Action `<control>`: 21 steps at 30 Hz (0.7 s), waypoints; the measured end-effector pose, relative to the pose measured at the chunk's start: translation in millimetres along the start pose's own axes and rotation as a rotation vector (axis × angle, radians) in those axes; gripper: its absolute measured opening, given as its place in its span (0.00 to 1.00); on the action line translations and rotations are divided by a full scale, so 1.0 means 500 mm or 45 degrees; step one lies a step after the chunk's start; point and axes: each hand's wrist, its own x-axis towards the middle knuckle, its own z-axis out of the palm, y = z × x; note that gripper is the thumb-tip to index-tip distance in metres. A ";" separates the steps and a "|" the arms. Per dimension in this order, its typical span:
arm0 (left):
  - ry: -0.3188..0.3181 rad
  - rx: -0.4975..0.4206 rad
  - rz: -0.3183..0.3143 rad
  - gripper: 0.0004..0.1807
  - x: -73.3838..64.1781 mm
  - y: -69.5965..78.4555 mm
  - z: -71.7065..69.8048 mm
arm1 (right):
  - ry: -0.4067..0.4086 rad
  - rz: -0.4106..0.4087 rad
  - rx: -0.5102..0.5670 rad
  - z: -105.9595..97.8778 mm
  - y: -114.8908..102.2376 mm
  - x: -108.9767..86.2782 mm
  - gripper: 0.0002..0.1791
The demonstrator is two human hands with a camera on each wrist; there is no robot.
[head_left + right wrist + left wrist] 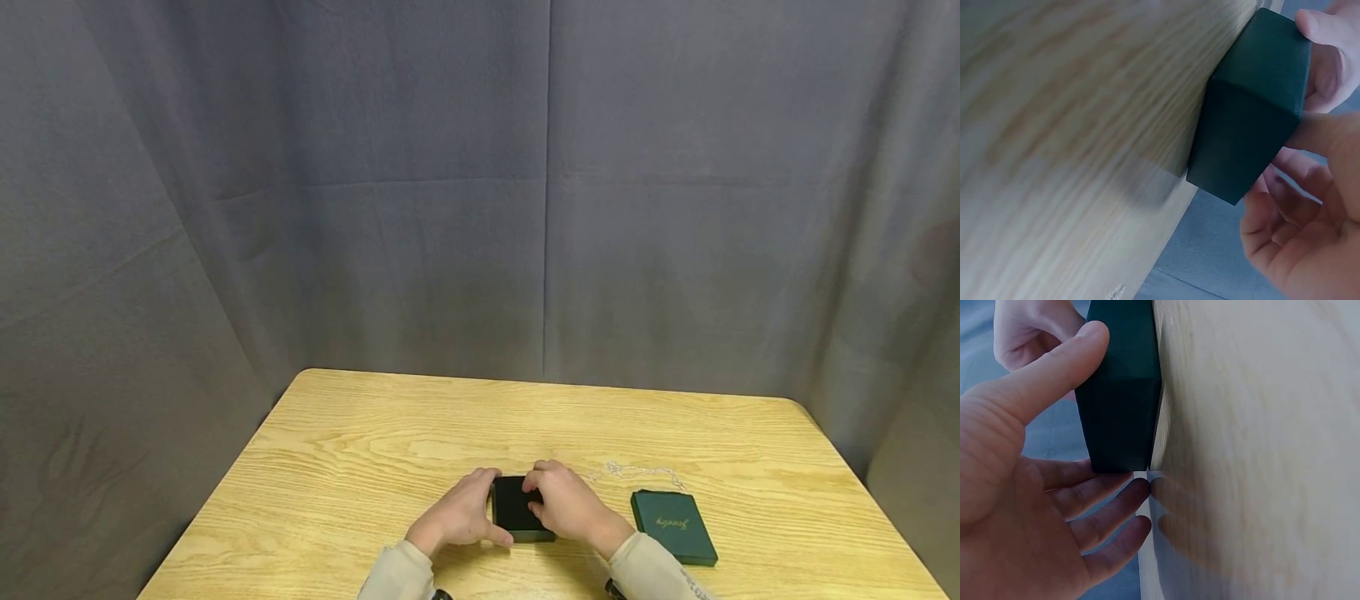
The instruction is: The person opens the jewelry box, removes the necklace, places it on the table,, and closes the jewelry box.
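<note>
A dark green box base (525,536) with a black pad (513,500) in its top sits on the table. My left hand (463,512) grips its left side, the thumb on the near wall and the fingers round the far corner. In the left wrist view that thumb presses the green wall (1119,419). Over the right part of the pad bends my right hand (566,504), thumb and index finger on the black surface. From the right wrist view, its fingertips are hidden behind the box (1244,140); I cannot tell whether they pinch the pad.
To the right lies a green lid (675,527) with gold lettering. A thin silver chain (637,469) is stretched out behind it on the wooden table (360,442). Grey curtains (420,250) hang around the table's back and sides.
</note>
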 end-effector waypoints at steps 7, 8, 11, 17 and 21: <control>-0.008 -0.010 0.003 0.52 -0.001 -0.001 -0.002 | -0.041 -0.062 -0.044 -0.001 -0.001 0.000 0.07; -0.007 -0.010 0.003 0.52 -0.001 -0.002 -0.002 | -0.044 -0.064 -0.048 -0.001 0.000 0.000 0.07; -0.007 -0.014 0.000 0.52 -0.001 -0.001 -0.001 | -0.053 -0.074 -0.054 0.000 0.002 -0.002 0.06; -0.007 -0.016 -0.001 0.53 0.000 -0.003 0.000 | -0.061 -0.093 -0.087 0.003 0.004 -0.003 0.06; -0.008 -0.010 0.004 0.53 0.000 -0.003 0.000 | -0.094 -0.078 -0.092 0.001 0.002 -0.002 0.05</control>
